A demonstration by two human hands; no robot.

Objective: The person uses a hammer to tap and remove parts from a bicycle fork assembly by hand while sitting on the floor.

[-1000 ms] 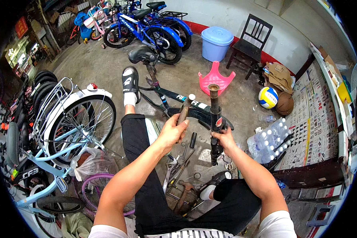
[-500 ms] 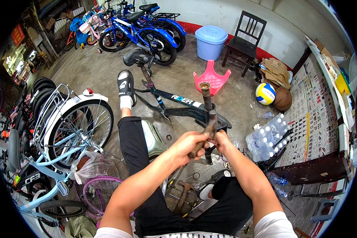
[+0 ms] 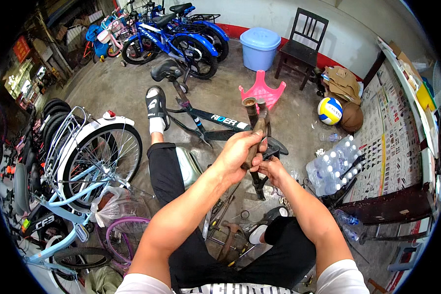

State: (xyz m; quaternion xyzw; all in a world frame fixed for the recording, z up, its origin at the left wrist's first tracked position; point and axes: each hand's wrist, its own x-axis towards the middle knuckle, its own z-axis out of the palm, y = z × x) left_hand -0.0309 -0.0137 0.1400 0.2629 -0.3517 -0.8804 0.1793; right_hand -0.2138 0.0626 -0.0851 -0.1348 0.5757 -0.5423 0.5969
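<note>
- Up came the left hand point(image 3: 239, 151) since the earlier frame, raising the brown tool point(image 3: 262, 120) next to the upright tube point(image 3: 250, 109), right of centre!
- Left fingers were wrapped tight round the tool, no gap showing.
- Just below sat the right hand point(image 3: 275, 170), fingers curled near the tube's black lower part; whether they gripped it, I couldn't tell.
- Judging by the pose, the tool was being lined up; next seemed to call for a steadied tube.

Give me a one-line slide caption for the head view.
Left hand grips a brown tool; right hand holds the front of a black bicycle frame.
</note>
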